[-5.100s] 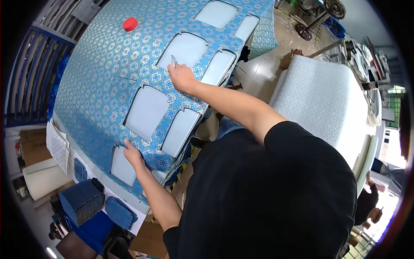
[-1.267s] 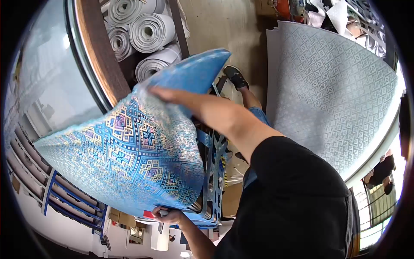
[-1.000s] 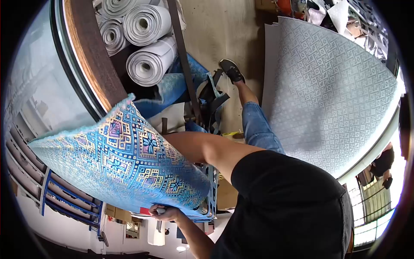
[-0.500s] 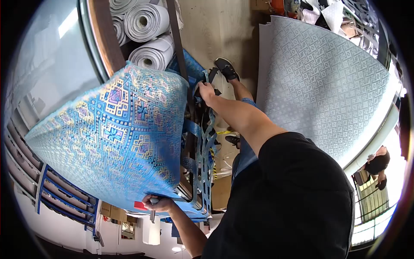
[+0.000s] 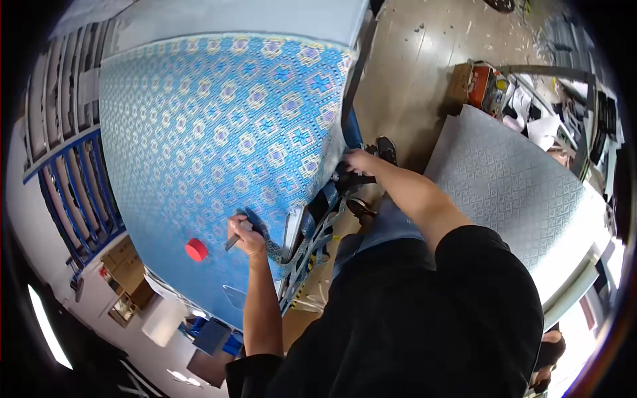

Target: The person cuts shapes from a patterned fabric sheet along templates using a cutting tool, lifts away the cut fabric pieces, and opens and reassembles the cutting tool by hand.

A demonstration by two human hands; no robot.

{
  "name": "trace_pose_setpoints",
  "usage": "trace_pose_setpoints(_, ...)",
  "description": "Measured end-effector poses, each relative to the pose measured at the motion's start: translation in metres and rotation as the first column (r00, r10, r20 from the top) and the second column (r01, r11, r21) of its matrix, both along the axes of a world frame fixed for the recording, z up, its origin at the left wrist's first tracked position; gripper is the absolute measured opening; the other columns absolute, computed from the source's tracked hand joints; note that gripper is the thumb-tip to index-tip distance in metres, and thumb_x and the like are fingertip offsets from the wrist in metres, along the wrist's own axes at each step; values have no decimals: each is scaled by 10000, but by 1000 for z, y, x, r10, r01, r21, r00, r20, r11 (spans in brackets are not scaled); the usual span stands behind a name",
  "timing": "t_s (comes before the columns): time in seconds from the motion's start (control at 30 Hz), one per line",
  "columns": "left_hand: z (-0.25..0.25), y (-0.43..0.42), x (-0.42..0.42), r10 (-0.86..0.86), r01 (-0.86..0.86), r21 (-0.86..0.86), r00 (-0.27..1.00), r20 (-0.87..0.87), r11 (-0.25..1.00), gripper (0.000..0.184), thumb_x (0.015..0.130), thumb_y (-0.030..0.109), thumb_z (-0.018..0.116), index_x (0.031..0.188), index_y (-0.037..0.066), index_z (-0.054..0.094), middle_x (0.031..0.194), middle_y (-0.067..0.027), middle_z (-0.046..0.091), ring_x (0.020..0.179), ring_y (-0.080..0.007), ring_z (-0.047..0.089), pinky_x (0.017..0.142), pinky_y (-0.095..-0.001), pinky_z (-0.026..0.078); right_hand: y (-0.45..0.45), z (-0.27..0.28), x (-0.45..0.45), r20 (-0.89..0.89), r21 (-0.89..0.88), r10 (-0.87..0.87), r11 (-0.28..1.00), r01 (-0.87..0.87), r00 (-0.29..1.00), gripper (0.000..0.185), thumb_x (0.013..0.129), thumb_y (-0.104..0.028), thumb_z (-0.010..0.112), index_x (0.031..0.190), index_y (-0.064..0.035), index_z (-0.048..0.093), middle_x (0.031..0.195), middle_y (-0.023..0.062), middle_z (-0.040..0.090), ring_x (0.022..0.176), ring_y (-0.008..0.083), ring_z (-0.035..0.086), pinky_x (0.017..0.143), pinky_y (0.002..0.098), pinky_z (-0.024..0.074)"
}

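Note:
A blue patterned fabric sheet (image 5: 219, 132) is spread over the table and hangs at its right edge. My left hand (image 5: 247, 233) is above the fabric, closed around a slim grey tool (image 5: 232, 243) that looks like a utility knife. A red round object (image 5: 196, 249) lies on the fabric to the left of that hand. At the table's right edge, my right hand (image 5: 359, 162) is closed beside the fabric's side, near dark material; what its fingers hold is hidden. Narrow patterned strips (image 5: 312, 242) hang along the edge between my hands and my legs.
A large grey patterned sheet (image 5: 497, 172) stands at my right, with an orange box (image 5: 479, 83) and scraps beyond it. Blue racks (image 5: 83, 196) are at the far left. Another person (image 5: 549, 351) is at the lower right.
The view has turned, showing more of the fabric, which now lies flatter over the table. My left hand has come in over the fabric with the tool; the red object is fully visible.

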State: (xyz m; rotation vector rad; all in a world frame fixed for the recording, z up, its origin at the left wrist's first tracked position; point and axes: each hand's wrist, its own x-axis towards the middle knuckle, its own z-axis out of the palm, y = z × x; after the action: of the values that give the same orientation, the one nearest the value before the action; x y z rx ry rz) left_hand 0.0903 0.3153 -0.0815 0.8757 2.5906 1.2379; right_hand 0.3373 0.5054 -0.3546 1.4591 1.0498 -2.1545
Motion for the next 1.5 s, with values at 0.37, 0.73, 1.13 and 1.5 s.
trace_pose_setpoints(0.37,1,5,5,52,-52,-6,999,2,999,362,1053,300,495,840,70,676,640,-77,612,581,-224,592,579,-391,459,28,19,369,489,255,-371,926,278,790,289,1013,-253,493,1237,-105,600,1113,117,729,849,282,736,688,474,518)
trace_pose_setpoints(0.73,-6,-1,15,48,-68,214,994,95,974,402,1083,296,474,838,23,636,660,-58,571,603,-159,527,596,-354,430,193,224,196,-263,739,-470,463,489,843,249,1030,-164,601,1170,29,675,995,120,751,769,161,705,608,288,547)
trace_pose_setpoints(1.13,-12,27,40,470,-509,237,859,201,828,435,1120,308,416,851,18,596,718,-52,517,665,-172,472,667,-368,403,521,344,-63,159,968,248,-232,-100,956,208,924,-143,651,1099,-56,720,1029,149,730,927,323,708,823,411,561)
trace_pose_setpoints(1.5,-2,52,53,611,-629,182,777,148,756,424,1094,286,410,849,14,624,737,-46,537,664,-169,470,651,-361,400,558,316,-94,495,859,419,-372,-353,762,131,939,-119,583,991,-74,695,1076,173,663,990,368,695,816,485,567)
